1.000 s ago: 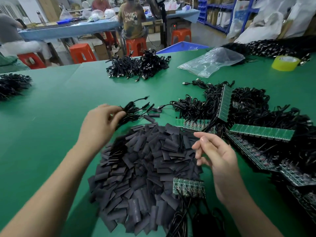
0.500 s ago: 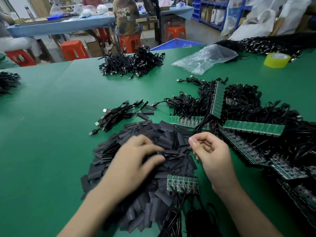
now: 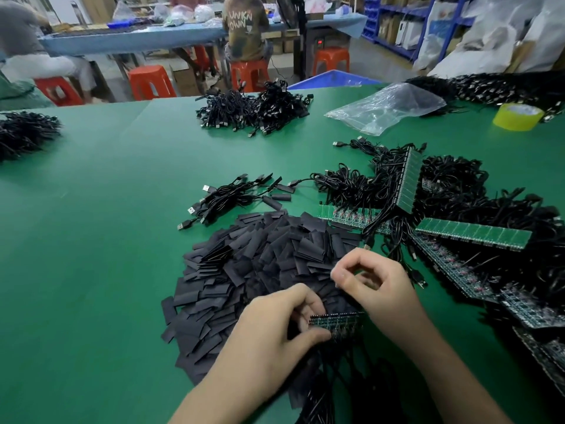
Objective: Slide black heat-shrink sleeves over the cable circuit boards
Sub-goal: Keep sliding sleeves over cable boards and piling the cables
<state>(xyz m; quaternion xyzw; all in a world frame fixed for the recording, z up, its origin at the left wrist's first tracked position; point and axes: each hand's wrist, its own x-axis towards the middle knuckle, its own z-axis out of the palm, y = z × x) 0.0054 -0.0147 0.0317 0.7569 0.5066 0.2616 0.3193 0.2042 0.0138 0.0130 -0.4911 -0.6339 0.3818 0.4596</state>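
Observation:
A heap of flat black heat-shrink sleeves (image 3: 260,270) lies in front of me on the green table (image 3: 91,240). My left hand (image 3: 272,328) pinches the left end of a short green circuit board strip (image 3: 339,321), whose black cables hang down toward me. My right hand (image 3: 379,286) hovers just above the strip's right part with thumb and forefinger curled into a loop. Blur hides whether it holds anything. A small bunch of sleeved cables (image 3: 241,194) lies beyond the heap.
Longer board panels (image 3: 474,232) with tangled black cables fill the right side. A cable pile (image 3: 256,108) sits at the far middle and another (image 3: 24,133) at far left. A clear plastic bag (image 3: 388,105) and a yellow tape roll (image 3: 518,116) lie far right. People sit at a bench behind.
My left hand has come back from the sleeved cables across the sleeve heap and taken hold of the board strip. My right hand has dropped closer to the strip.

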